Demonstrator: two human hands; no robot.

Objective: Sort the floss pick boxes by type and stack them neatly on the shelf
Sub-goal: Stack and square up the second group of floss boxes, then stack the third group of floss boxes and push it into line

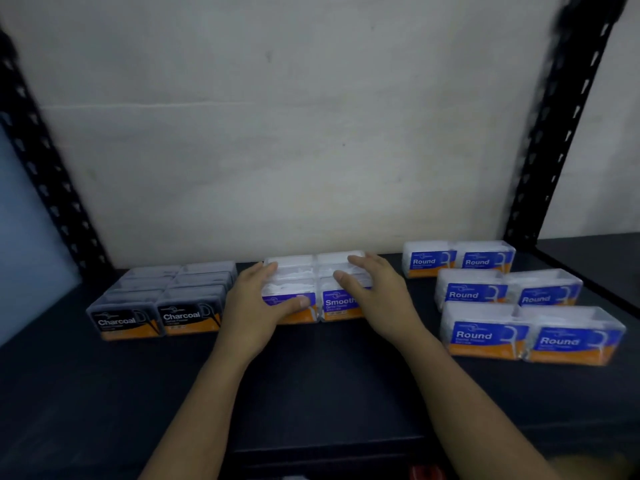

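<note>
Where the clear Smooth floss pick boxes (341,304) form a tight block, blue-and-orange labels face front. The left hand (256,306) and right hand (375,294) press it, fingers (360,261) straight, slightly apart.

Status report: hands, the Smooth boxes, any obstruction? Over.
Left hand and right hand press the Smooth boxes, mid-shelf. Charcoal boxes grouped left, Round boxes right, uneven. Nothing blocking.

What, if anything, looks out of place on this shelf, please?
The Round boxes on the right: their three rows sit staggered with gaps between them, unlike the tightly packed Charcoal boxes and Smooth boxes.
</note>
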